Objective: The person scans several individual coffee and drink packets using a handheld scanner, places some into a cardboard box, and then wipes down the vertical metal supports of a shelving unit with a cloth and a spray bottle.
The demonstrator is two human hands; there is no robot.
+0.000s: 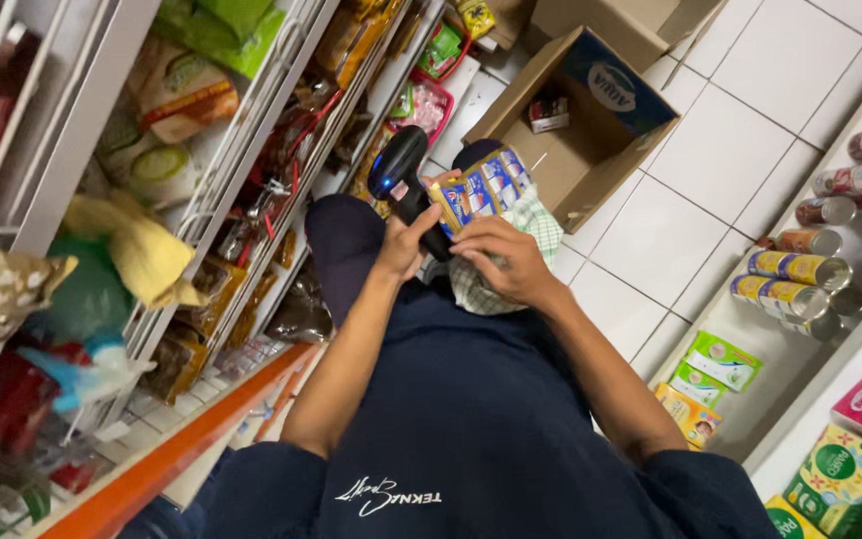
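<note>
My left hand (pixel 403 245) grips a black handheld barcode scanner (pixel 398 170) whose head shows a blue light. My right hand (pixel 503 262) holds a flat yellow and blue packet (pixel 478 190) against a green checked cloth (pixel 541 225) on my lap. The scanner head sits just left of the packet, almost touching it. Both forearms reach forward over my dark blue shirt.
An open cardboard box (pixel 576 165) with a small red item inside lies on the white tiled floor ahead. Wire shelves of snack bags (pixel 177 95) rise on the left, with an orange shelf edge (pixel 192 439). Tins (pixel 800 269) and cartons (pixel 720 361) fill shelves on the right.
</note>
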